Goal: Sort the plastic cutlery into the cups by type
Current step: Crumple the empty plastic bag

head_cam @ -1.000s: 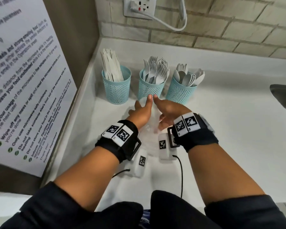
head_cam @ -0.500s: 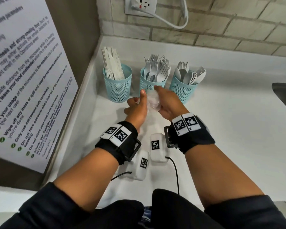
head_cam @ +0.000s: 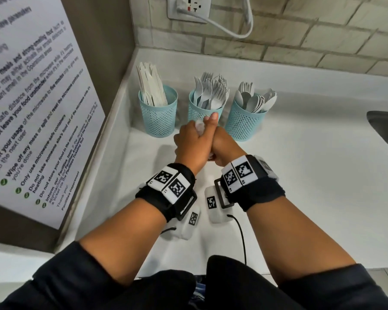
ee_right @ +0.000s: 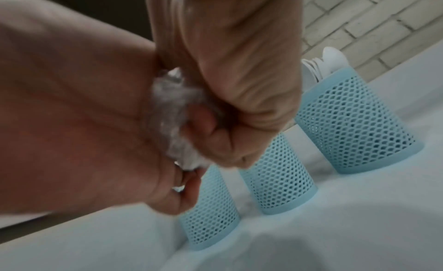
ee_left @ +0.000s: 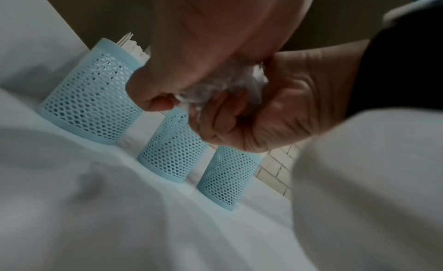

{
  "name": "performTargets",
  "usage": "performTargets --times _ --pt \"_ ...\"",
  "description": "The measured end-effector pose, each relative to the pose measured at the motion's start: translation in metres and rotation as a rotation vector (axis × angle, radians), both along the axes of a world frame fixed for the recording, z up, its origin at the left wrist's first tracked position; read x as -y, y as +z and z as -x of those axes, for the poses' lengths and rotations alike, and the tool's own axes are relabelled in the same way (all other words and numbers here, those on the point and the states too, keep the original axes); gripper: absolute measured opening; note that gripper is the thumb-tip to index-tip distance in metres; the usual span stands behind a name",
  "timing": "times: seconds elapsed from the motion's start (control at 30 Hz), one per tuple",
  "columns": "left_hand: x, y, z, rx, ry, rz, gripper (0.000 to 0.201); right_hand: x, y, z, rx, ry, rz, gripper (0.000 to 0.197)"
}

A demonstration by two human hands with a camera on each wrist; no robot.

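Plastic cutlery [head_cam: 210, 95] is already being held sorted in three mesh cups [head_cam: 244, 121] on the desk [head_cam: 300, 175], while a crumpled clear wrapper [ee_left: 230, 87] is being gripped between left hand [head_cam: 189, 144] and right hand [head_cam: 224, 146], just before the middle cup.

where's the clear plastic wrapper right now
Head view: the crumpled clear wrapper is squeezed between the left hand and right hand, just in front of the fork cup.
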State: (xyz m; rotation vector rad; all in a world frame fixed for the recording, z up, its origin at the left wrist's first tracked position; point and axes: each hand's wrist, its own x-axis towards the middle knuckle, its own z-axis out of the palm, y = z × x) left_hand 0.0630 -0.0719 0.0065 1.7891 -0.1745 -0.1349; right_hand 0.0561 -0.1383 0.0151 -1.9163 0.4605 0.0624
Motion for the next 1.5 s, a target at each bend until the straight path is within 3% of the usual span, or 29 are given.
performTargets --times 0.1,0.2,0.3,0.4,0.47,0.53,0.7,0.77,0.87,1.0,1.13,1.23,1.37,1.5 --pt "-0.001 -0.001 -0.004 0.057 0.016 0.012 0.056 -0.002 -0.001 -0.001 0.127 -0.102 0.064 0.042" --pt "-0.004 0.002 -0.005 0.007 0.016 0.004 0.048 -0.004 0.001 0.002 0.177 -0.111 0.105 0.049" --pt "-0.004 0.0 -0.001 0.011 0.032 0.0 0.052 -0.004 0.006 0.007 -0.025 -0.025 -0.154 0.058" --pt "-0.006 -0.003 0.007 0.115 0.035 -0.205 0.062 -0.002 0.019 0.01 -0.166 0.012 -0.349 0.066" --pt "-0.007 -0.003 0.008 0.113 0.062 -0.309 0.06 0.0 0.018 0.006 -0.124 0.014 -0.187 0.068" --pt "-0.006 -0.004 0.003 0.063 0.096 -0.281 0.054 -0.001 0.011 0.004 -0.014 0.008 0.009 0.067" --pt "-0.005 -0.017 -0.007 -0.069 0.088 0.15 0.019 -0.017 -0.006 0.003 0.198 -0.079 -0.034 0.053" --pt "-0.006 -0.015 -0.003 -0.068 0.025 0.178 0.018 -0.018 -0.008 0.005 0.232 -0.136 -0.041 0.051" --pt "-0.003 -0.013 0.006 -0.058 -0.062 0.173 0.027 -0.014 -0.006 0.008 0.236 -0.187 -0.213 0.037" --pt "-0.002 -0.015 0.01 0.061 -0.045 0.126 0.032 -0.011 -0.005 0.007 0.185 -0.244 -0.448 0.012" --pt "-0.001 -0.012 0.011 0.144 -0.006 0.076 0.033 -0.01 -0.009 0.008 0.245 -0.316 -0.446 0.028" --pt "-0.002 -0.012 0.017 0.078 0.022 0.099 0.03 -0.012 -0.008 0.009 0.246 -0.312 -0.388 0.045" --pt "-0.005 -0.015 0.02 0.02 0.026 0.119 0.03 -0.018 -0.008 0.01 0.184 -0.289 -0.514 0.06" --pt "-0.01 -0.016 0.021 0.013 0.019 0.102 0.033 -0.025 -0.01 0.014 0.243 -0.366 -0.551 0.058"
